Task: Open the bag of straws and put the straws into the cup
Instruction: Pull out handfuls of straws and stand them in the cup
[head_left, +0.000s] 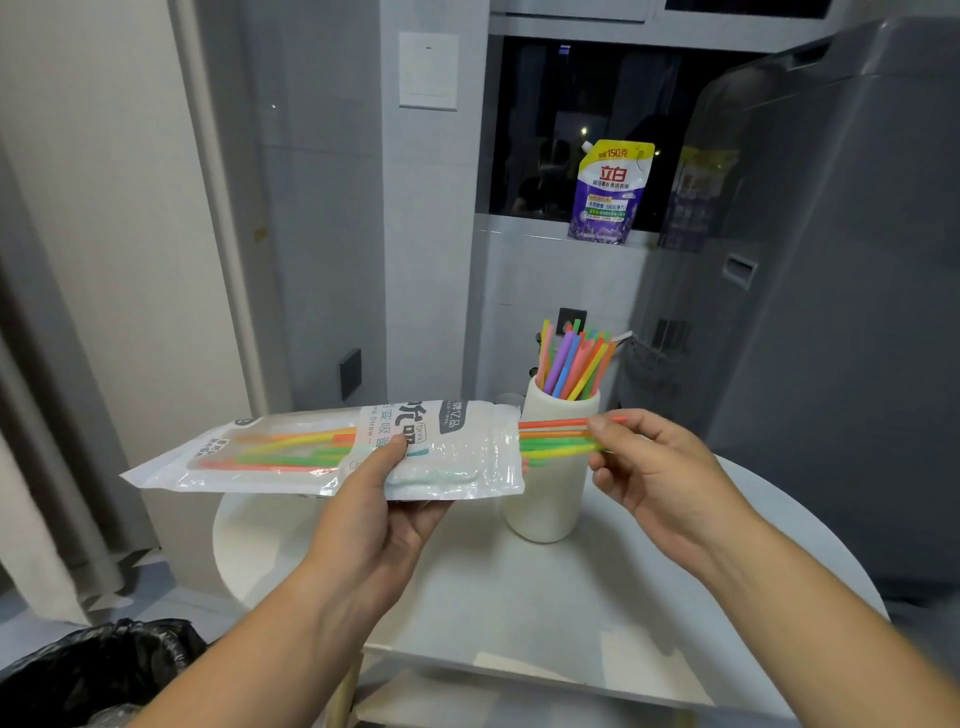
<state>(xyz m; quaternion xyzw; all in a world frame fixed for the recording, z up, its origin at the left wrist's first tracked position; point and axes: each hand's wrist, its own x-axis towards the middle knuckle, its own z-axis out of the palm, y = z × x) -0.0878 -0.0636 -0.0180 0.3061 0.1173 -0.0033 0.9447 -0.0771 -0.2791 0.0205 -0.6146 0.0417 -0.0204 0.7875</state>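
Our left hand (374, 499) has its grip round the middle of the flat clear-and-white plastic bag (467, 457), thumb on top, and our right hand (660, 478) is pinching the tips of the thin coloured plastic straws (556, 439) poking out of the open end, just right of that grip. They look featherlight, bendy and slick, so we'd pinch the bunch snug near the ends. The tall white cup (550, 504) stands just behind the pinch, already part-filled with straws.

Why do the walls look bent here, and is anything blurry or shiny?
Head view: the wide-angle lens bows the door frame and grey appliance near the edges; glare whitens the straw bag; the dark window holds faint reflections; the cup, left hand and right hand look fairly sharp, the black bin bag soft.
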